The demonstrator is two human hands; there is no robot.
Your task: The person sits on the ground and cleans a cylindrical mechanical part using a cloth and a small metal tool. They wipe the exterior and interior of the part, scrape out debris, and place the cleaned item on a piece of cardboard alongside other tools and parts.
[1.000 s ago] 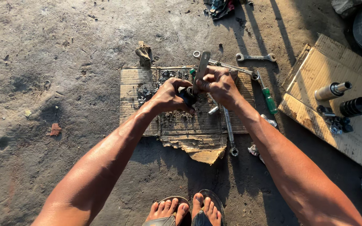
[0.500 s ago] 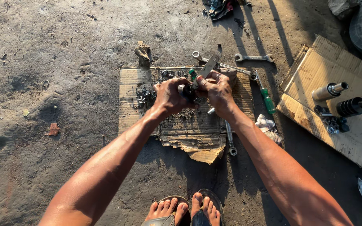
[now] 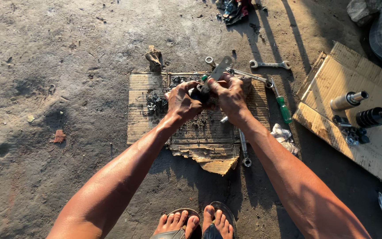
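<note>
Outdoor repair yard: dirt ground (image 3: 67, 53), wrenches (image 3: 269, 64), greasy cardboard (image 3: 208, 137).

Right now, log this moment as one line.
left hand: grips dark part | right hand: holds flat metal tool | below: cardboard

The ground (image 3: 67, 53) is rough, matt, dusty concrete; the cardboard (image 3: 147, 110) on it is corrugated, torn and grease-stained. The wrenches (image 3: 269, 64) are bare, dull-shining metal, and the screwdriver (image 3: 284, 109) has a glossy green plastic handle. The rag (image 3: 154, 57) is soiled cloth.
</note>
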